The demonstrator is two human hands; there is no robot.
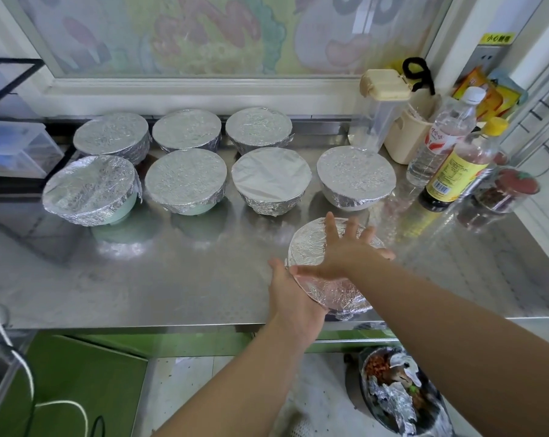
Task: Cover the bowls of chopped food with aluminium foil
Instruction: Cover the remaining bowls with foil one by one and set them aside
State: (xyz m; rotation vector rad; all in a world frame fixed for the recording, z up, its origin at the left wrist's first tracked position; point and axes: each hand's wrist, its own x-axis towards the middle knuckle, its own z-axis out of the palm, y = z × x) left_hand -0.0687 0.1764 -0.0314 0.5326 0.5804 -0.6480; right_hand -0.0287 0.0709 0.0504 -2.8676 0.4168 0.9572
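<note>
The last bowl (309, 247) is being held at the tabletop's (172, 279) front edge, right of centre. The right hand (345, 247) is being pressed flat on its foil, fingers spread, while the left hand (293, 298) is being cupped round the near-left rim.

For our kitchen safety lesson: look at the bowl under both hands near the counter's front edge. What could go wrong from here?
The near bowl sits close to the counter edge; the left hand gripping its rim might pull it off.
The right hand presses spread on the foil, which may tear or sag.
Bottles stand near that arm and could topple.
</note>
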